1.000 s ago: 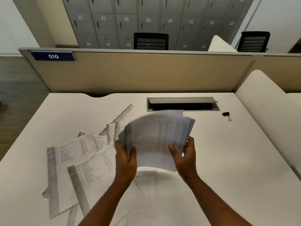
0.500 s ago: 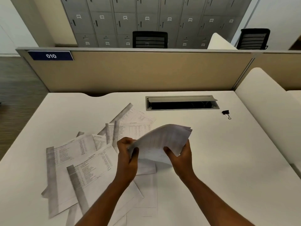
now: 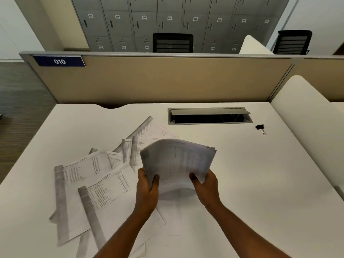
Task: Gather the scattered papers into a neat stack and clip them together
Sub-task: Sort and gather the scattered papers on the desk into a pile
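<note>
the blurred bundle of printed white paper sheets [image 3: 178, 161], tipped down flat half a second ago, now stands raised again, fanned towards the far side between both hands.

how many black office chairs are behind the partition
2. One black chair stands behind the partition near the middle, in front of the lockers; the other black chair is at far right. Others may be hidden behind the partition.

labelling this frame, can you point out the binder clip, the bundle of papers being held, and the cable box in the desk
binder clip [image 3: 260, 127]: head view, on its black body.
held bundle of papers [image 3: 178, 159]: head view, middle of the top sheet.
cable box [image 3: 209, 111]: head view, on its raised grey lid.
</note>
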### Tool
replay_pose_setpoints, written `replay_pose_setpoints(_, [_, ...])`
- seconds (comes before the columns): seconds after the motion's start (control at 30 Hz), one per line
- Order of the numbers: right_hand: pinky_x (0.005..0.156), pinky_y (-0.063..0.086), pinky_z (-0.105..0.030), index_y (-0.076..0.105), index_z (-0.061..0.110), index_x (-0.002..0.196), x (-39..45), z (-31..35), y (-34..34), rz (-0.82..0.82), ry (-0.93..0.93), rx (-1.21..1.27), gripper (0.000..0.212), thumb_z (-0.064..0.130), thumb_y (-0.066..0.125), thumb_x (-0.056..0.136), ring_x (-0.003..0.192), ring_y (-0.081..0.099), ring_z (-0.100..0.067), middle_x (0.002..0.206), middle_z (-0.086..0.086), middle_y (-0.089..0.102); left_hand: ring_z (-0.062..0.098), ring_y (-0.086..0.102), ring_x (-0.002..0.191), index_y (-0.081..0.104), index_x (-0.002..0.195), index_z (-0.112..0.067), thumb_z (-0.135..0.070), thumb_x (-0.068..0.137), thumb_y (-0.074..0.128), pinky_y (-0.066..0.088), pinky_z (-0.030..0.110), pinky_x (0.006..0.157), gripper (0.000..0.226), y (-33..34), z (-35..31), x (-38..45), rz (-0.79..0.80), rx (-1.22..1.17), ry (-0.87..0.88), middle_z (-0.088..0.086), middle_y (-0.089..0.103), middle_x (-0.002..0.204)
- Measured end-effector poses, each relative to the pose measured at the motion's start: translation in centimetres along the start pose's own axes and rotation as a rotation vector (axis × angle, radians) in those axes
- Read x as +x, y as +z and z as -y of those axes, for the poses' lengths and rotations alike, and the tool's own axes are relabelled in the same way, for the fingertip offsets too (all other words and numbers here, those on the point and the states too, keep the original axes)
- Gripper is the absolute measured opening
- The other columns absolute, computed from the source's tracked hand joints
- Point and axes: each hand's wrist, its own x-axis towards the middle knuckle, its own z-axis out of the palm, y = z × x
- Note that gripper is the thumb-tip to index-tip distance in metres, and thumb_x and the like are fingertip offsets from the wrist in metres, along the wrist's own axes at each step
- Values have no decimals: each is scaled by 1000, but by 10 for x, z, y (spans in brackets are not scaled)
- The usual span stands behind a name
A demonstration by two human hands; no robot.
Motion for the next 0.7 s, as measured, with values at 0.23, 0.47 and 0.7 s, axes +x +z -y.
replay_pose_setpoints(0.23, [79, 58, -21, 64, 24, 118, 12, 3, -9, -25, -13, -76, 28, 13, 71, 93, 99, 68, -9, 107, 10, 71, 3, 58, 103, 41, 120, -24, -24, 97, 57, 50, 6, 75, 28, -1, 9, 11, 7, 84, -19, -9, 57, 113])
replay_pose_setpoints(0.47, [74, 55, -16, 61, 18, 135, 25, -29, -27, 13, 275, -100, 44, 8, 69, 93, 104, 65, -20, 129, -2, 68, 44, 29, 137, 46, 133, 4, -21, 87, 71, 20, 54, 116, 58, -56, 64, 12, -268, 637, -354, 27, 41, 143])
replay_pose_setpoints(0.7, [62, 52, -10, 63, 16, 135, 32, -47, 1, 114, 444, -55, 46, 2, 68, 91, 89, 65, -7, 133, -4, 68, 46, 7, 144, 22, 143, -5, -36, 77, 77, 10, 57, 118, 92, -96, 88, 2, -319, 682, -678, 29, 8, 156])
